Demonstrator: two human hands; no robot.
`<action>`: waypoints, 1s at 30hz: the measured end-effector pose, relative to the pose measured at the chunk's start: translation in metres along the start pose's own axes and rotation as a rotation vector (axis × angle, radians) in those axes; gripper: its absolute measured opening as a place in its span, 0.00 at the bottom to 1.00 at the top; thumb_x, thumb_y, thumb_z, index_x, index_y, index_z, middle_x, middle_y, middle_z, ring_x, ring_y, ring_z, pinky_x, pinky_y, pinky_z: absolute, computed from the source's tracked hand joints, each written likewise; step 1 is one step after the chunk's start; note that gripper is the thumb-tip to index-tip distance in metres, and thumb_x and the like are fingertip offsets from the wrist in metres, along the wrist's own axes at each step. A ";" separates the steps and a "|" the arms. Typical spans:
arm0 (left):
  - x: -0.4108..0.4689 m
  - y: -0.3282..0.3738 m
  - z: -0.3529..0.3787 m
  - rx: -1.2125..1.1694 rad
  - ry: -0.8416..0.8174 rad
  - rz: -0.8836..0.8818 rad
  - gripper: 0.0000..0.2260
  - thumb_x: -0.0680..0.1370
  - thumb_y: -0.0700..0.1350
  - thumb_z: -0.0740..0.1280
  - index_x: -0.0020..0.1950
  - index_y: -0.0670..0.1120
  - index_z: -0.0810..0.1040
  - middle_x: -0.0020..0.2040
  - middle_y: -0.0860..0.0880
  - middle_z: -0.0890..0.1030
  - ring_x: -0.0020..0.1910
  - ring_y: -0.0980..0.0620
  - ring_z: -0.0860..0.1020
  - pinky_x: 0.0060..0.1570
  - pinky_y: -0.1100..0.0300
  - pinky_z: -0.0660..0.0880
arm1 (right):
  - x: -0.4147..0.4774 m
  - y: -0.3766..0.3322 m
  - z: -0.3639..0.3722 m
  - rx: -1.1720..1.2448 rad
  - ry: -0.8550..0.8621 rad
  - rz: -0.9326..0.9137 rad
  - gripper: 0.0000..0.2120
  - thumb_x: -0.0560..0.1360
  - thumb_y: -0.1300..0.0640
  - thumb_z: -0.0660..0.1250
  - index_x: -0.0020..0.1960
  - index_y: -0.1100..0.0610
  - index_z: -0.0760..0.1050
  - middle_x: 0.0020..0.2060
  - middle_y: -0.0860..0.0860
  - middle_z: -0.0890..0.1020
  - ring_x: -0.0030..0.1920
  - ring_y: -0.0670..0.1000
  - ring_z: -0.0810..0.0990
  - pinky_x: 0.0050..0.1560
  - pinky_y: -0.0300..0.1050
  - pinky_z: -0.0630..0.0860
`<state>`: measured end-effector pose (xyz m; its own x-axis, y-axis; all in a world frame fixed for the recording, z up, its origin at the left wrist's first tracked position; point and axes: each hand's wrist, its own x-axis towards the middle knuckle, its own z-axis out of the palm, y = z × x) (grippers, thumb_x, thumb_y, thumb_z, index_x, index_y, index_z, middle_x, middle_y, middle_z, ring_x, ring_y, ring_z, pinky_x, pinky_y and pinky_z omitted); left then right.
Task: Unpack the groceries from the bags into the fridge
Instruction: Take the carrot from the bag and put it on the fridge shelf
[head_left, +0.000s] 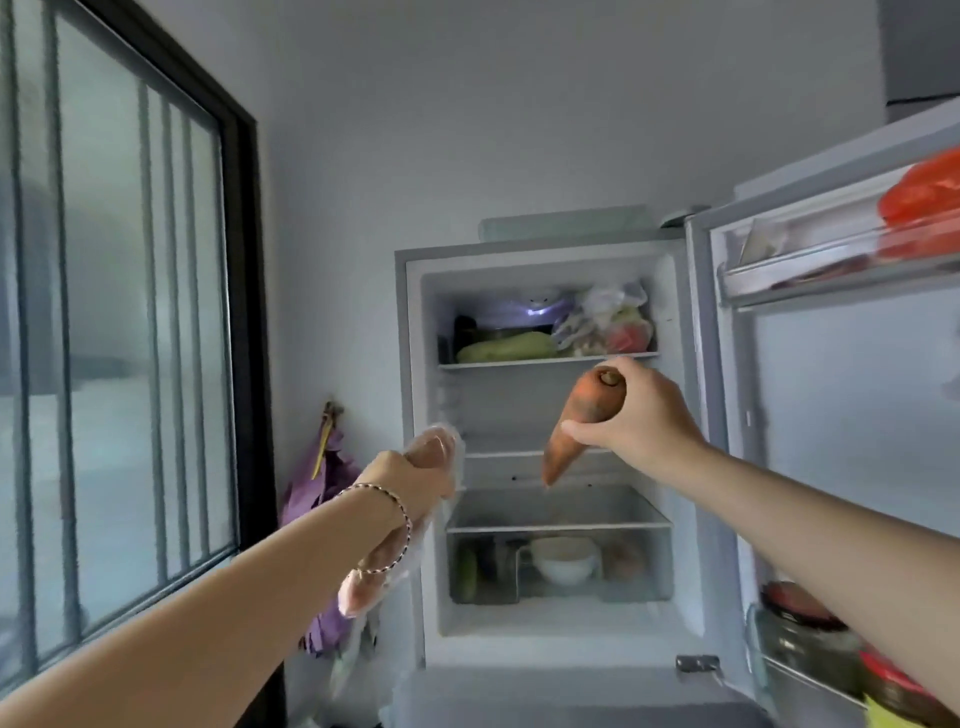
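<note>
The fridge (415, 395) stands open ahead of me, its door (841, 395) swung out to the right. My right hand (641, 415) grips a thick orange carrot (584, 410), stem end up, in front of the bare middle shelves. My left hand (415, 480) holds a clear plastic bag (363, 582) with pale pink, sausage-like items, just left of the fridge's front edge. The bag hangs down below my wrist.
The top shelf holds a green squash (506, 347) and a bag of vegetables (608, 319). A white bowl (563, 561) sits in the bottom drawer. Door racks carry a red bag (922, 202) and jars (810, 631). A window (114, 338) fills the left; purple bags (319, 478) hang on the wall.
</note>
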<state>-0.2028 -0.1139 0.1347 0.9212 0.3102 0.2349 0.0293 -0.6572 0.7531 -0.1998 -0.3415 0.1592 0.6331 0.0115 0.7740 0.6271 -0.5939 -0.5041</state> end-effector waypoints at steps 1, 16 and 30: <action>0.017 0.005 0.007 -0.041 0.016 0.031 0.16 0.72 0.47 0.68 0.54 0.37 0.78 0.39 0.46 0.78 0.40 0.49 0.78 0.41 0.61 0.72 | 0.015 0.010 0.004 0.014 0.029 0.009 0.22 0.64 0.60 0.78 0.53 0.55 0.72 0.45 0.47 0.74 0.45 0.46 0.71 0.36 0.30 0.64; 0.298 0.108 0.068 0.366 0.431 0.347 0.09 0.78 0.43 0.59 0.55 0.43 0.61 0.45 0.43 0.74 0.42 0.42 0.72 0.40 0.56 0.68 | 0.296 0.146 0.097 0.266 0.279 -0.039 0.23 0.65 0.58 0.77 0.57 0.57 0.73 0.44 0.44 0.75 0.48 0.47 0.73 0.46 0.34 0.68; 0.432 0.144 0.072 1.003 0.441 0.386 0.16 0.78 0.44 0.63 0.66 0.48 0.72 0.64 0.45 0.72 0.62 0.43 0.75 0.56 0.55 0.72 | 0.392 0.194 0.188 -0.131 -0.157 0.031 0.20 0.69 0.43 0.71 0.31 0.53 0.67 0.28 0.47 0.70 0.31 0.46 0.71 0.30 0.40 0.63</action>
<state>0.2277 -0.1241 0.3010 0.7264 0.0528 0.6852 0.2520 -0.9481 -0.1941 0.2554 -0.3014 0.2930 0.7208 0.1110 0.6842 0.5484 -0.6951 -0.4649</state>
